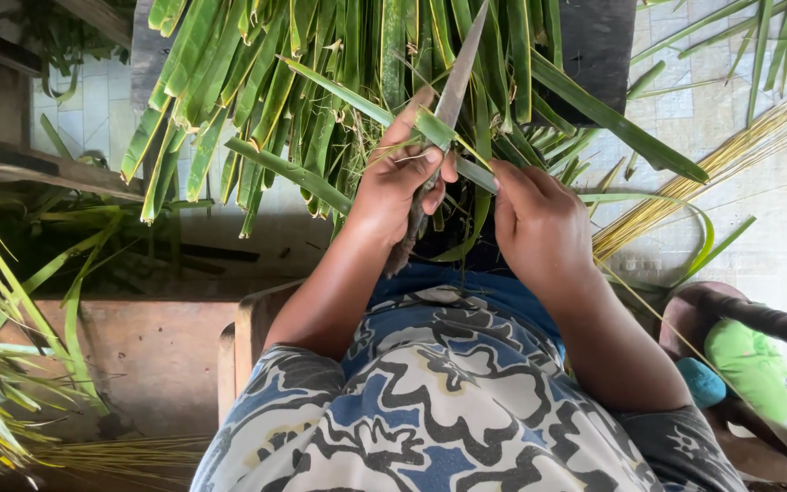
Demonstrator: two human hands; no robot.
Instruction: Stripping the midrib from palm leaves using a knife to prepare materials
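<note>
My left hand point(398, 182) is closed around a long knife point(455, 77); its grey blade points up and away, and its dark handle sticks out below my palm. The thumb of that hand presses a narrow green palm leaf point(357, 98) against the blade. My right hand point(539, 223) is closed and pinches the near end of the same leaf, just right of the knife. Both hands meet over my lap, which is covered by blue, grey and white patterned cloth point(448, 401).
A thick pile of green palm leaves point(257, 82) hangs over a dark block point(598, 55) ahead. A bundle of thin yellow leaf ribs point(712, 173) lies on the tiled floor point(776, 228) at right. Wooden furniture point(38, 169) stands left. A dark curved bar point(758, 319) and green and blue objects sit at lower right.
</note>
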